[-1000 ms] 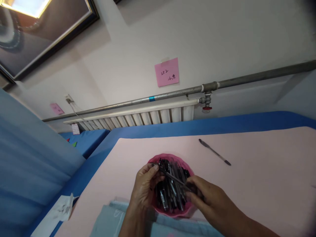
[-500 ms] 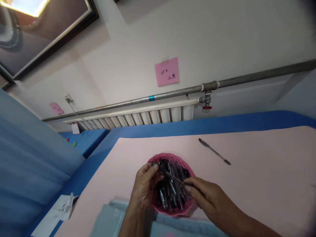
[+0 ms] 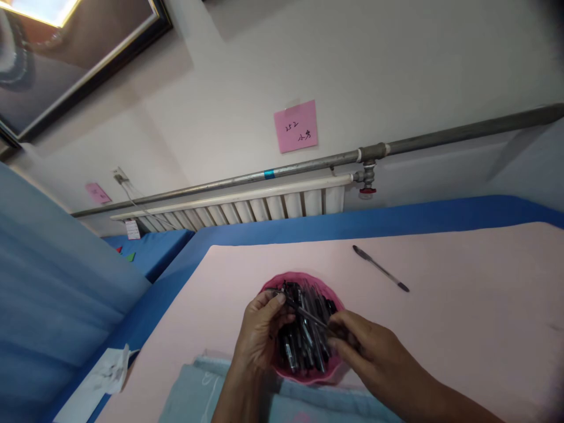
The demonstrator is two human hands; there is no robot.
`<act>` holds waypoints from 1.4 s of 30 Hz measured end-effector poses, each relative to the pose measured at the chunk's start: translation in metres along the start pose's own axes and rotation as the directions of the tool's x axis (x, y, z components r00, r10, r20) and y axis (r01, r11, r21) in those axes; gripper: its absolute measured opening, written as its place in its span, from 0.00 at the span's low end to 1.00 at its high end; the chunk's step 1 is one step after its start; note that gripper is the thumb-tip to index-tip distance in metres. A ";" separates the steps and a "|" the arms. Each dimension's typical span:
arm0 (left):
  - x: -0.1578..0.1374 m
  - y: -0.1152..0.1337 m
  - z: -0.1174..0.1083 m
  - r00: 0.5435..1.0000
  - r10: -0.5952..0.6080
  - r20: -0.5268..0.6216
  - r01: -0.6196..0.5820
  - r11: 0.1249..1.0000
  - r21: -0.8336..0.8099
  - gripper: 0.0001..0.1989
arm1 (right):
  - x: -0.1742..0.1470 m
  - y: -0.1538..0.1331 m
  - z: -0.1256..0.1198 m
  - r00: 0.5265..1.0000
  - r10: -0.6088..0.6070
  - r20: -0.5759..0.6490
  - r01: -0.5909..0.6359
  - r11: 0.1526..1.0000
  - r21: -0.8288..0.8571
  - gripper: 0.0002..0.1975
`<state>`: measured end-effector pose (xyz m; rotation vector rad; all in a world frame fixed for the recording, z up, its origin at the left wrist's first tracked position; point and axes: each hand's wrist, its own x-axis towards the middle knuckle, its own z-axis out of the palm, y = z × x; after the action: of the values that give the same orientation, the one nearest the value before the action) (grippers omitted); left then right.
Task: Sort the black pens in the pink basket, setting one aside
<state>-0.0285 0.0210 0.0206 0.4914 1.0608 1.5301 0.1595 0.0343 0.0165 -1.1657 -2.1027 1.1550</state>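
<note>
A dark, slim pen (image 3: 308, 316) slants above a pink scalloped basket (image 3: 293, 276), held between both hands. My left hand (image 3: 259, 326) is closed, pinching the pen's upper left end between thumb and fingers. At the lower right end, the thumb and forefinger of my right hand (image 3: 374, 349) close around the pen, partly hiding its tip. Beneath the hands, many black and clear pens (image 3: 304, 346) fill the basket. Another pen (image 3: 381, 268), clear with dark ends, lies alone on the pink tabletop to the right, beyond the basket.
Light blue folded cloth (image 3: 194, 390) lies at the near edge, under my forearms. The pink sheet (image 3: 462, 305) covers a blue surface (image 3: 396, 217). Crumpled white paper (image 3: 94, 382) is at the lower left, near a blue curtain (image 3: 57, 282). A radiator (image 3: 273, 205) runs along the wall.
My right thumb has dropped slightly, and its fingers have shifted at the pen's lower end. My left hand keeps its pinch. The whole view has shifted a little.
</note>
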 end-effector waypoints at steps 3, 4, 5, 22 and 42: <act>0.000 0.000 0.000 1.000 0.008 -0.002 -0.008 1.000 0.010 0.12 | 0.000 -0.001 -0.001 0.999 0.011 0.037 -0.012 1.000 0.027 0.09; 0.000 0.000 0.000 1.000 0.013 -0.007 -0.013 1.000 0.014 0.12 | 0.000 -0.001 -0.001 0.999 -0.018 0.033 0.017 1.000 0.020 0.08; 0.000 0.000 0.000 1.000 0.017 -0.012 -0.016 1.000 0.020 0.12 | -0.001 -0.001 -0.001 0.999 -0.048 0.022 0.048 0.999 0.002 0.07; 0.006 0.025 -0.031 0.928 0.367 -0.069 -0.237 0.721 0.651 0.12 | 0.009 -0.007 -0.012 0.965 0.246 0.088 -0.256 0.827 0.500 0.12; 0.007 0.024 -0.038 0.920 0.279 0.276 -0.240 -0.155 0.958 0.13 | 0.012 0.004 -0.006 0.961 0.239 0.138 -0.275 0.773 0.572 0.15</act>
<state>-0.0736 0.0158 0.0191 1.9025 2.2046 0.6255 0.1594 0.0487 0.0168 -1.1301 -1.4538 1.8209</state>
